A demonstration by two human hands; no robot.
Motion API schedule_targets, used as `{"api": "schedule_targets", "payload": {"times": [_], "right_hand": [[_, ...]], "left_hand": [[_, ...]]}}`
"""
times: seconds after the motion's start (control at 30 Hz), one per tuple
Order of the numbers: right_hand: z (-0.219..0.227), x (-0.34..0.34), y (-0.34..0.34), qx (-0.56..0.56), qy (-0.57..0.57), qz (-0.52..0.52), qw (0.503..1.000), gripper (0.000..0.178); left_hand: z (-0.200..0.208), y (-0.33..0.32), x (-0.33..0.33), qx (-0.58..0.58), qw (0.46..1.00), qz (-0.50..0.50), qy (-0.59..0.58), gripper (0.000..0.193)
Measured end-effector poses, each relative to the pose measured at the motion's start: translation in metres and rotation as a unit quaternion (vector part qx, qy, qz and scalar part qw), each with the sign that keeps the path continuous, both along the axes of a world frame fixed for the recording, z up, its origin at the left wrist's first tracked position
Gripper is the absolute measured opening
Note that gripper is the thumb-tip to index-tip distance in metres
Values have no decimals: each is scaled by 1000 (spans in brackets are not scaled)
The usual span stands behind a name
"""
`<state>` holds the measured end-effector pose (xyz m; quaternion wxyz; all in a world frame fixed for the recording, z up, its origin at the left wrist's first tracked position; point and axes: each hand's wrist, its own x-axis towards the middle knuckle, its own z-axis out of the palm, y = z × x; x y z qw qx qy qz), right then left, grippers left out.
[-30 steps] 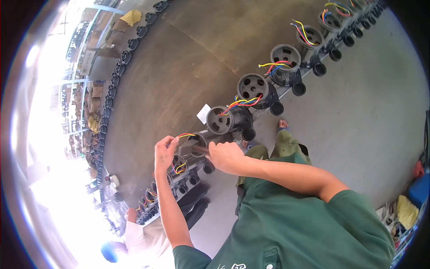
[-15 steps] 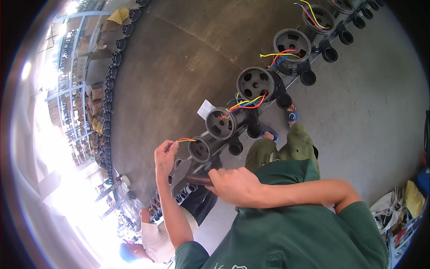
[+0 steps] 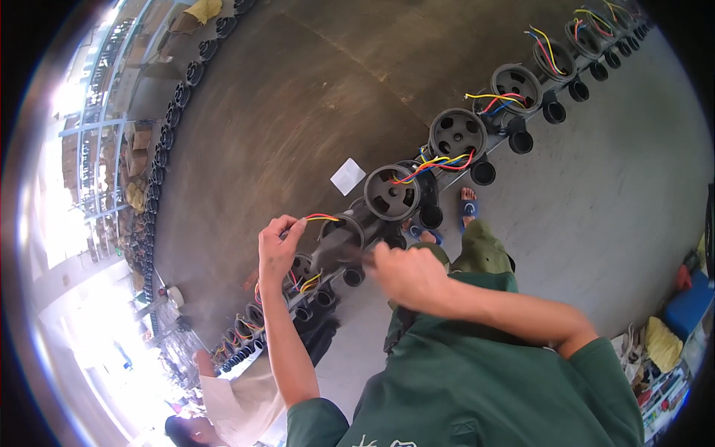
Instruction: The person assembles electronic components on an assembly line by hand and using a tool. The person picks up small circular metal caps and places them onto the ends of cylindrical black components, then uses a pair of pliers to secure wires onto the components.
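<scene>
Colored wires point(image 3: 322, 217), red and yellow, are pinched in the fingertips of my left hand point(image 3: 278, 244), pulled out to the left from a dark, round motor housing point(image 3: 359, 232). My right hand point(image 3: 414, 280) is closed around the handle of a tool with a broad grey head point(image 3: 337, 255). Motion smears that head over the near side of the same housing, and I cannot tell whether it touches. Just beyond stands another round housing point(image 3: 392, 192) with holes in its inner face and wires lying across its rim.
More housings point(image 3: 457, 135) with loose wires run in a diagonal row along a metal rail, short side pipes point(image 3: 521, 141) facing me. White paper point(image 3: 348, 176) lies beyond the row. A co-worker in a light shirt point(image 3: 242, 395) is at lower left. Bags point(image 3: 663, 344) are piled at right.
The tool's head has moved from beside my left forearm onto the housing with the held wires. My view has shifted, revealing more of the row at both ends. My left hand keeps its pinch.
</scene>
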<state>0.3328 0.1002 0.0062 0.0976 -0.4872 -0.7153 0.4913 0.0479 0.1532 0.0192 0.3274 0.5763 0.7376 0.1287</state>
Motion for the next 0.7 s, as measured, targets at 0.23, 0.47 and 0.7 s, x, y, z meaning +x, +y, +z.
{"api": "schedule_targets", "payload": {"times": [0.23,0.47,0.7], "right_hand": [[42,-1,-2,19,27,33,999,32],[-6,-10,-3,28,-31,-6,999,34],[46,5,-2,-35,18,20,999,36]], "left_hand": [[-9,-12,-11,27,999,-4,-18,35],[-8,-10,-7,29,1000,-3,7,36],[9,5,0,-25,1000,-10,-10,30]]}}
